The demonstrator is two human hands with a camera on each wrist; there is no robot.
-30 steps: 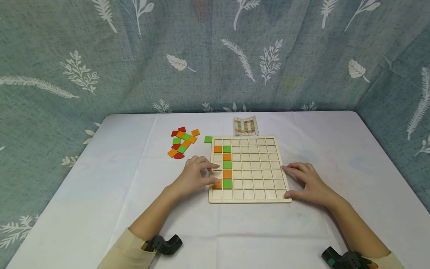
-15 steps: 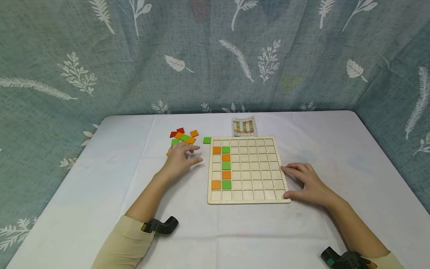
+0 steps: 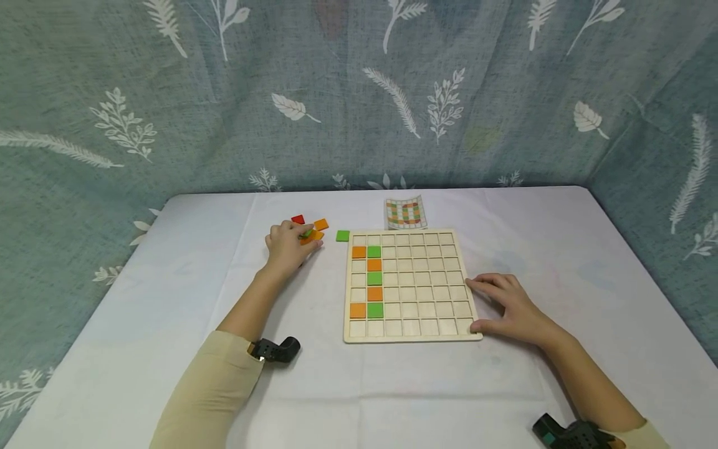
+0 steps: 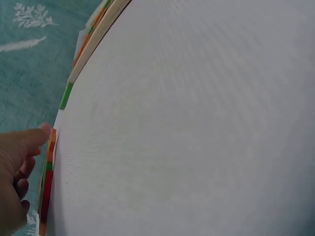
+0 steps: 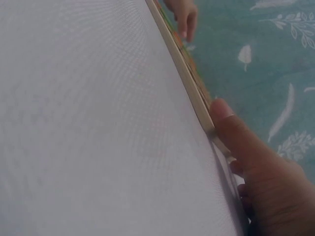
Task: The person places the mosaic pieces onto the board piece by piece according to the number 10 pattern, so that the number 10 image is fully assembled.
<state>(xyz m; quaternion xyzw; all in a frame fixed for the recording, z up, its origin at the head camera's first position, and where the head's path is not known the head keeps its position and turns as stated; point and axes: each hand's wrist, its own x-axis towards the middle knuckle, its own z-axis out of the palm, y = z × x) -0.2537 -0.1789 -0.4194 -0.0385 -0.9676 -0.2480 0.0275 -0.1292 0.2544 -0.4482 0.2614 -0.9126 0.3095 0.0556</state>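
My left hand [image 3: 287,249] is over the pile of flat tiles at the back left, thumb and forefinger apart. Between them show a green tile [image 3: 306,234] and an orange tile [image 3: 316,235]; the hand hides part of the pile. In the left wrist view the thumb reaches to the orange tile [image 4: 52,139] at the pile's end. A pale wooden grid board [image 3: 417,293] lies flat in the middle, with orange and green square tiles [image 3: 374,279] in its two left columns. My right hand [image 3: 513,308] touches the board's right edge with thumb and fingertips.
A pattern card [image 3: 406,213] lies just behind the board. One green tile [image 3: 343,236] sits apart by its back left corner. A red tile [image 3: 298,219] and another orange tile [image 3: 321,224] lie at the pile's far side. White cloth [image 3: 437,393] covers the table.
The left hand has left the board's left columns, where an orange tile now lies uncovered near the front, and moved back and left over the pile. The right hand stays at the board's edge.
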